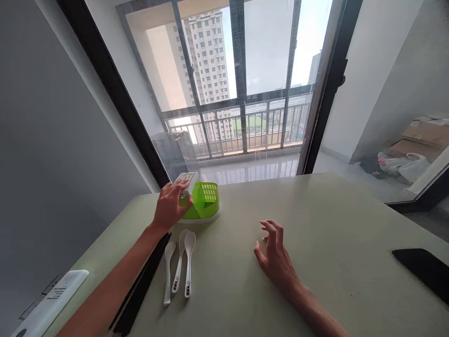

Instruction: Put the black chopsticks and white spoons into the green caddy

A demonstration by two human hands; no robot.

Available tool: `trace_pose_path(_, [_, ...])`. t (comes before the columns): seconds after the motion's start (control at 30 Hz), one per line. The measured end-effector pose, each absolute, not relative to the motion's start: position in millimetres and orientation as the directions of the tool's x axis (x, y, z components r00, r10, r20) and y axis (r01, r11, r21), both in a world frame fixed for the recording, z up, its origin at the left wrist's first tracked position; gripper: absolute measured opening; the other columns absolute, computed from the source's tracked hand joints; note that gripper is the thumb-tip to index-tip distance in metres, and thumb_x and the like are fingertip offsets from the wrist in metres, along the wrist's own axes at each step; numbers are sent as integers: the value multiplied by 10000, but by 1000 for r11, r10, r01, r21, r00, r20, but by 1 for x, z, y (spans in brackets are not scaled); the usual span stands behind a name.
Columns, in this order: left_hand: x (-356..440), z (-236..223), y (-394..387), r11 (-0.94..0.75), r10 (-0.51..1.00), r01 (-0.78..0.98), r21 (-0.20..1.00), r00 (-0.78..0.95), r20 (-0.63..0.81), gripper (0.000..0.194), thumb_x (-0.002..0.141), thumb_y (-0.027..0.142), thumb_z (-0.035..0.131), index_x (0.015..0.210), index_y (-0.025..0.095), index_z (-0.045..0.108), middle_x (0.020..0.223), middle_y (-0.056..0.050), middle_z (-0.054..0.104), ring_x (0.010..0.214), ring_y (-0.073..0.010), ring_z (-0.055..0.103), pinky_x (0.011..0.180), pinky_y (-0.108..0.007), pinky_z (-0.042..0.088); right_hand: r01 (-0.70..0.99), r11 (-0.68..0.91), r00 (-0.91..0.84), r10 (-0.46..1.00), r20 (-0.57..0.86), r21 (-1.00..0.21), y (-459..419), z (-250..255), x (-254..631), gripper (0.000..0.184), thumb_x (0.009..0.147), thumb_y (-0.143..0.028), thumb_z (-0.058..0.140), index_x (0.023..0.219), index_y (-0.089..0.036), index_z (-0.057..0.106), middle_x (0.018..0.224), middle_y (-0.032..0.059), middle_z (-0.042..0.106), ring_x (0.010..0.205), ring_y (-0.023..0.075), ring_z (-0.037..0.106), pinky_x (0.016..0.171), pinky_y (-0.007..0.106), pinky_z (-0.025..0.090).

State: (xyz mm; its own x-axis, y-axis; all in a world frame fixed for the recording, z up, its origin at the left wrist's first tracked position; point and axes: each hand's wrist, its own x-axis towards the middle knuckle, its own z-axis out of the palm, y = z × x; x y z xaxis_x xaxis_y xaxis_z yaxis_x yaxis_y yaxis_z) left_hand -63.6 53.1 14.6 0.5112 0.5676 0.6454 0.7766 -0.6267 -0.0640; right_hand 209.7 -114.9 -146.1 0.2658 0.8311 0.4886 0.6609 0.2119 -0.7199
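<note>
My left hand (170, 202) is closed around a small white box (189, 178) with print on its top, at the left part of the green basket (206, 213). Whether the box rests in the basket or is held just above it, I cannot tell. The basket has a white base and a slotted wall. Closer to me lie three white spoons (190, 241) with long handles. A bundle of black chopsticks (143, 290) runs alongside my left forearm, which partly covers it. Over the middle of the table, my right hand (275, 255) is open with curled fingers and holds nothing.
At the left edge of the pale green table (315, 210) lies a white power strip (58, 299). A flat black object (423, 269) is at the right edge. A glass door stands behind the table, with cardboard boxes (426, 133) and bags on the floor at right.
</note>
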Motion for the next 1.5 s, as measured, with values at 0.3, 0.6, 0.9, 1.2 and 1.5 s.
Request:
trace_pose_path(0.3, [-68, 11, 25, -553, 569, 829, -75, 442, 694, 455, 949, 280, 540, 1398, 221, 493, 1518, -103, 543, 1501, -305, 365, 1246, -561, 199, 633, 213, 252, 852, 458, -744, -114, -146, 207, 455, 919, -237, 473, 1365, -277, 391, 1369, 137, 446, 949, 218, 668, 681, 353, 609])
trace_pose_path(0.6, [54, -77, -87, -696, 708, 457, 554, 568, 420, 418, 1005, 377, 528, 1411, 283, 499, 1491, -84, 563, 1452, -251, 435, 1194, -459, 383, 491, 375, -19, 907, 421, -786, -120, -135, 201, 224, 929, -148, 437, 942, -218, 649, 1058, 78, 681, 765, 166, 670, 722, 283, 548])
trace_pose_path(0.9, [82, -102, -87, -271, 864, 219, 937, 484, 136, 447, 1011, 569, 413, 1087, 265, 731, 1079, -55, 767, 979, -223, 698, 902, -341, 551, 452, 307, 10, 937, 349, -837, -120, -144, 199, 196, 910, -164, 504, 823, -196, 676, 861, 76, 743, 758, 211, 690, 678, 286, 517])
trace_pose_path(1.2, [77, -101, -90, -208, 883, 210, 955, 460, 91, 514, 979, 630, 435, 1062, 236, 755, 989, -59, 774, 888, -227, 705, 804, -326, 561, 462, 335, -4, 927, 376, -821, -119, -143, 196, 169, 898, -153, 531, 803, -200, 662, 829, 62, 741, 749, 210, 683, 677, 282, 494])
trace_pose_path(1.5, [72, -105, -90, -253, 889, 220, 942, 438, 136, 496, 981, 619, 443, 1040, 249, 767, 986, -62, 781, 907, -231, 712, 829, -332, 558, 469, 366, -36, 917, 397, -804, -117, -147, 193, 192, 892, -144, 499, 810, -176, 669, 804, 70, 737, 717, 201, 665, 661, 281, 475])
